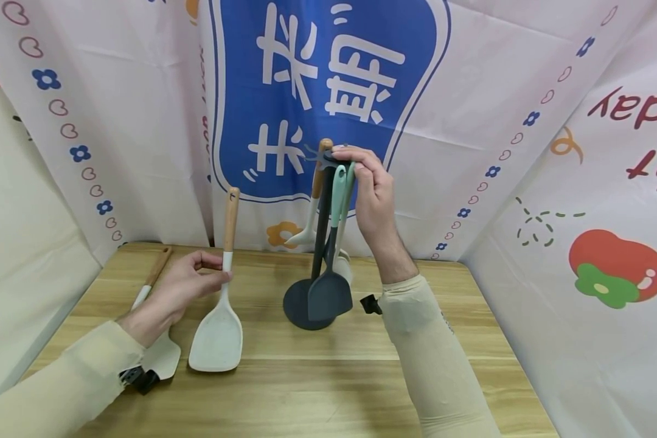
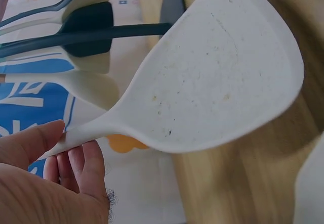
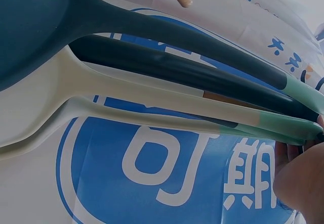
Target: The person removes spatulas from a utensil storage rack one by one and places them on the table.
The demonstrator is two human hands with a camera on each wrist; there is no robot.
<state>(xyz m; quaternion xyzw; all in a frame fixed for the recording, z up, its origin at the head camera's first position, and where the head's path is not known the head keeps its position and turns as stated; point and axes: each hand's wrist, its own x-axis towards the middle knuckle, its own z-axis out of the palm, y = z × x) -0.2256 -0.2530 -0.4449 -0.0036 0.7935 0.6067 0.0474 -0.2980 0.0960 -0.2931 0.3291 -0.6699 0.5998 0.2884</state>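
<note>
My left hand (image 1: 188,283) pinches a white spatula (image 1: 217,340) at the white neck just under its wooden handle, fingers on one side and thumb on the other. Its broad head hangs downward and shows small dark specks in the left wrist view. My right hand (image 1: 373,188) grips the top of a dark utensil stand (image 1: 321,225), fingers over its hooked top beside the mint handles. From the stand hang a dark spatula (image 1: 330,297) with a mint handle, pale mint-handled utensils behind it, and a white utensil (image 1: 305,236) with a wooden handle.
Another white spatula (image 1: 164,356) with a wooden handle lies on the wooden table (image 1: 285,383) at the left, partly under my left forearm. The stand's round base (image 1: 295,304) sits toward the back. Printed cloth (image 1: 487,67) encloses the table at the back and sides.
</note>
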